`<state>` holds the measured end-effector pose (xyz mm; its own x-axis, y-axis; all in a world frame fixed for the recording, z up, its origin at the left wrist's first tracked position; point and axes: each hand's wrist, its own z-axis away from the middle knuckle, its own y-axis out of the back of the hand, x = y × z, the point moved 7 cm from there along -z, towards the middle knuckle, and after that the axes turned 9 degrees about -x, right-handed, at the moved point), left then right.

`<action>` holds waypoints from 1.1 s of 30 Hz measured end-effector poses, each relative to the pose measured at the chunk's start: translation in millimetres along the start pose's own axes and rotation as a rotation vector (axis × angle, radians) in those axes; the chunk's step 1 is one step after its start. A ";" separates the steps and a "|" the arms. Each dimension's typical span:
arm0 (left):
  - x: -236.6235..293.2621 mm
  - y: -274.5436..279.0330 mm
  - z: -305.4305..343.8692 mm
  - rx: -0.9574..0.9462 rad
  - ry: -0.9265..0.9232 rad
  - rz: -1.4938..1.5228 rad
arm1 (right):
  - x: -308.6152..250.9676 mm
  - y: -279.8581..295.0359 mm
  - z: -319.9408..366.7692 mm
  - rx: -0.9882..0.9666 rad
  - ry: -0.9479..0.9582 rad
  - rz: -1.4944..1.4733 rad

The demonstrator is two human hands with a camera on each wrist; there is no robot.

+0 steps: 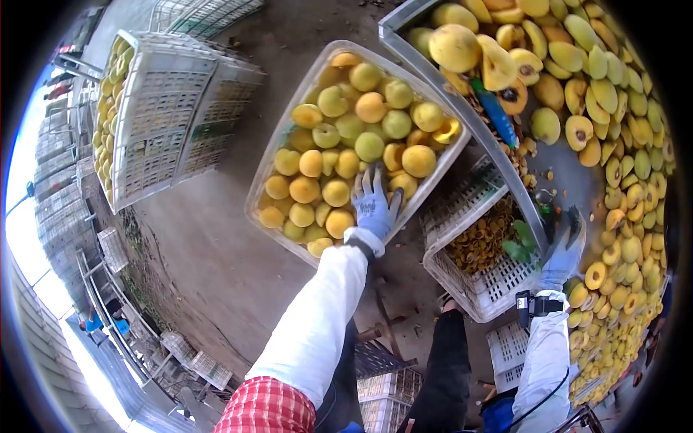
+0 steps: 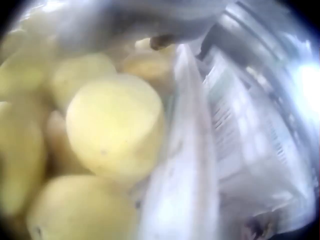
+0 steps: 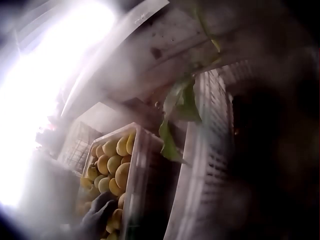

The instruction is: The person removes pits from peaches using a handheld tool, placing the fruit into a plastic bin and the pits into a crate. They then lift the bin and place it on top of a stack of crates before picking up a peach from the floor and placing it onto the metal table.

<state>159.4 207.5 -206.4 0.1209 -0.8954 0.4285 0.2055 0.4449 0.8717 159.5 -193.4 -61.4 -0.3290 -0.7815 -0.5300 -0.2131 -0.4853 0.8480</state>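
Note:
In the head view my left hand (image 1: 372, 206), in a grey-blue glove with dark fingertips, rests on yellow peaches (image 1: 336, 193) inside a pale plastic crate (image 1: 289, 249). Its thumb stands apart from the fingers, beside a peach near the crate's right side. A large peach (image 2: 115, 127) fills the left wrist view below the blurred glove. My right hand (image 1: 564, 256), gloved alike, is at the metal table rim (image 1: 505, 155) with fingers stretched out. Close to its left a green leaf (image 1: 520, 245) hangs over a crate of scraps; the leafy twig (image 3: 182, 107) also shows in the right wrist view.
On the metal table lie many peach halves (image 1: 595, 274) and a blue-handled tool (image 1: 496, 115). Below its rim stands a white crate (image 1: 484, 292) of cut scraps (image 1: 485, 238). Stacked crates (image 1: 162, 108) full of fruit stand at the left. My legs are below.

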 end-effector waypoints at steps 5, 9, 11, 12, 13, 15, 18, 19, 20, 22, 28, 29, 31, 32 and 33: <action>-49.0 85.6 73.2 0.129 0.175 0.248 | 5.5 -1.8 1.4 -0.050 -0.040 -0.120; -163.7 91.2 149.3 0.217 0.666 0.431 | 14.4 -1.8 4.0 -0.033 -0.094 -0.138; -214.9 83.1 175.0 0.241 0.902 0.515 | 13.8 -2.0 5.9 -0.026 -0.116 -0.165; -258.4 45.5 194.2 0.355 0.892 0.810 | 12.3 -0.7 5.1 -0.027 -0.108 -0.142; -273.2 30.0 195.4 0.298 0.930 0.994 | 11.7 -0.7 4.0 -0.029 -0.097 -0.119; -289.1 -0.2 193.8 0.150 0.953 1.176 | 24.5 -5.2 3.3 -0.039 -0.115 -0.235; -286.4 -20.9 189.3 0.403 0.986 1.204 | 3.6 -2.8 5.4 -0.034 -0.040 -0.144; -262.9 -4.4 181.1 0.432 1.014 1.262 | -15.6 2.7 4.5 -0.013 0.109 0.179; -241.9 16.1 164.5 0.487 1.029 1.326 | -22.8 1.3 0.5 0.019 0.193 0.405; -271.2 -15.7 177.5 0.385 1.073 1.360 | -118.2 -15.7 4.4 -0.042 0.383 0.570; -288.3 -55.9 206.6 0.329 1.088 1.604 | -306.2 -181.7 -6.9 -0.492 0.807 0.292; -291.7 -61.1 209.5 0.315 1.055 1.595 | -303.9 -213.1 -34.8 -0.408 0.693 0.250; -292.7 -65.6 216.6 0.307 1.080 1.508 | -283.1 -278.2 -89.4 -0.388 0.524 0.180; -287.7 -64.1 210.7 0.296 1.056 1.601 | -268.9 -305.6 -110.4 -0.452 0.461 0.163; -282.0 -61.3 203.8 0.282 1.034 1.693 | -257.6 -334.7 -122.1 -0.638 0.341 0.171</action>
<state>-85.2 429.2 -332.3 0.4229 0.7425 0.5195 -0.8137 0.5634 -0.1428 427.9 122.5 -207.8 0.0159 -0.8947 -0.4465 0.4259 -0.3979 0.8126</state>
